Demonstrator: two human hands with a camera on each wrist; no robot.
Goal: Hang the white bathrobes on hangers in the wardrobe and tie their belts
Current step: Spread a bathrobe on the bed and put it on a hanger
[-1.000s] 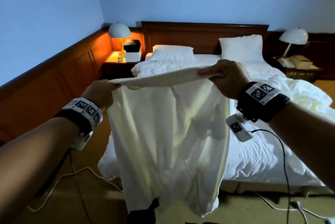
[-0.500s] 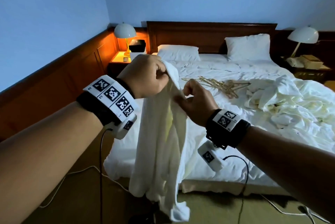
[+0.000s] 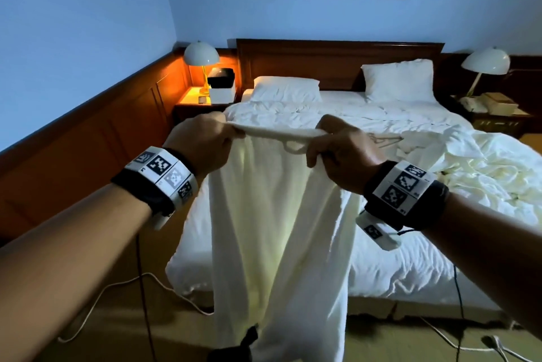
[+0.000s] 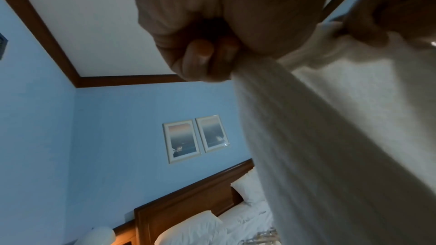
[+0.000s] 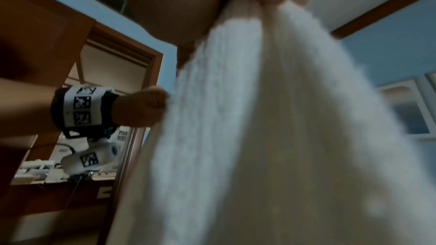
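A white bathrobe (image 3: 278,229) hangs in front of me, held up by its top edge over the foot of the bed. My left hand (image 3: 202,144) grips the left end of that edge in a fist, seen close in the left wrist view (image 4: 207,57). My right hand (image 3: 340,153) grips the right end, with a small hanging loop (image 3: 293,147) of the robe just beside it. In the right wrist view the cloth (image 5: 271,137) falls from my closed fingers. Wooden hangers (image 3: 384,139) lie on the bed, partly hidden behind my right hand. A second crumpled robe (image 3: 469,162) lies on the bed's right side.
The bed (image 3: 396,259) with two pillows stands ahead, a lit lamp (image 3: 201,53) and nightstand at its left, another lamp (image 3: 485,61) at its right. Cables (image 3: 164,282) trail over the floor by the bed's foot. A wood-panelled wall (image 3: 88,141) runs along the left.
Half a second ago the robe was bunched between my hands held close together; now the hands have moved apart and the top edge is stretched between them again.
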